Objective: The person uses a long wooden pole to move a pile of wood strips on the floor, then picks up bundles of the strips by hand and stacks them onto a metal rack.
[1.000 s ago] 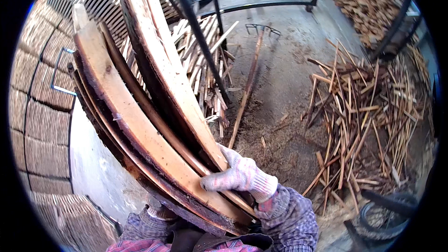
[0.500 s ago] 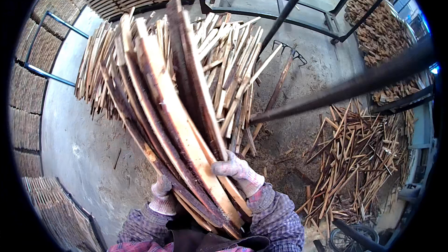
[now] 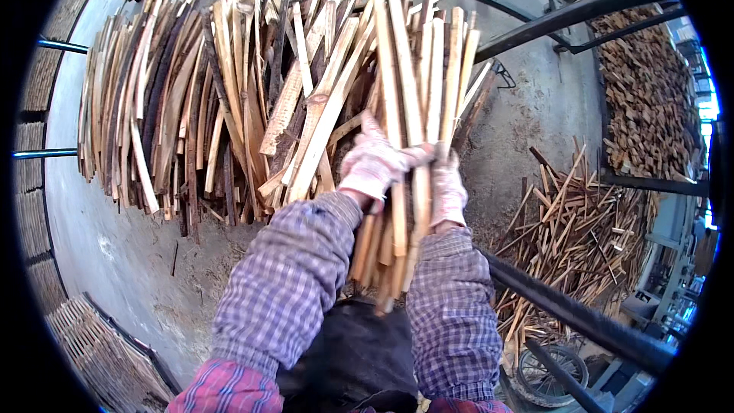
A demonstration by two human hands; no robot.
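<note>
In gloves, my two hands are at a bunch of long, pale wooden strips (image 3: pixel 415 107) at the right end of a large heap. My left hand (image 3: pixel 376 160) clasps the bunch from its left side, thumb laid across the front and part of the fingers hidden by wood. Along the right edge, my right hand (image 3: pixel 449 190) is closed round the strips, its fingertips partly hidden. The lower ends of the strips hang below my hands, between my forearms. To the left lies the heap of wooden strips (image 3: pixel 176 99), some with dark bark.
A black metal bar (image 3: pixel 581 313) slants past my right forearm, and another bar (image 3: pixel 573 19) crosses beyond the heap. Loose scrap sticks (image 3: pixel 562 237) lie at right, above a spoked wheel (image 3: pixel 552 375). Stacked boards (image 3: pixel 99 352) stand lower left; a large wood pile (image 3: pixel 650 92) is far right.
The bark-edged slabs I held before me have left my hands and the heap looks fuller. Both hands have reached forward to the right end of the heap, onto narrower strips.
</note>
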